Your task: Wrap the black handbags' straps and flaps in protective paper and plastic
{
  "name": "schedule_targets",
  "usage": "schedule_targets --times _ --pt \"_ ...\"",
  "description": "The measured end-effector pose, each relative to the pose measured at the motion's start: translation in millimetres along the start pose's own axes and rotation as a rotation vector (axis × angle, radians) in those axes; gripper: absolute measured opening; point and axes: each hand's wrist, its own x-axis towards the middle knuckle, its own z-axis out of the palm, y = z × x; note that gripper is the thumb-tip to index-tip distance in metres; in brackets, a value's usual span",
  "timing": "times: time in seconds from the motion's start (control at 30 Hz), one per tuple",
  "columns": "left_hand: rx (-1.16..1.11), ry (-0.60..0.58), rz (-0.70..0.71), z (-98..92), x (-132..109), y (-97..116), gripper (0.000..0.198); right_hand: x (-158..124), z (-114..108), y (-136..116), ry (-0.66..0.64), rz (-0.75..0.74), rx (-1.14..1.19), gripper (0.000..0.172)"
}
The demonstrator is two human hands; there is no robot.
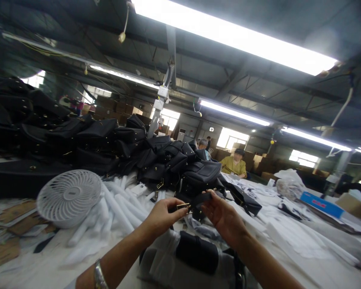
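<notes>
My left hand (160, 218) pinches a small gold-coloured metal piece (183, 206) between thumb and fingers. A black strap (201, 198) runs from beside that metal piece to my right hand (224, 220), whose fingers are closed on it. Both hands are raised close together over a black bag (197, 252), partly covered by whitish translucent wrapping (161, 257). The bag lies on the table right in front of me. Where the strap meets the metal piece is too small and blurred to make out.
Black bags (156, 158) are heaped behind my hands and to the left. A white round fan (69, 196) stands beside white padding rolls (123, 208). On the right are white sheets (297, 237) and a blue box (320, 204). A person in yellow (234, 165) sits across the table.
</notes>
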Motion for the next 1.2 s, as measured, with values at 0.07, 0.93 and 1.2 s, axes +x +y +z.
schedule_targets --times 0.07,0.93,1.2 --pt "0.007 0.013 0.006 -0.4 -0.1 0.1 0.031 -5.0 5.2 -0.6 -0.073 0.003 -0.118 0.022" --pt "0.008 -0.008 -0.113 3.7 4.2 3.9 0.044 -20.4 47.5 -8.9 -0.353 -0.569 -1.637 0.030" --pt "0.053 -0.002 -0.035 0.6 3.3 4.3 0.025 -2.1 69.1 -20.6 -0.422 -0.520 -1.351 0.020"
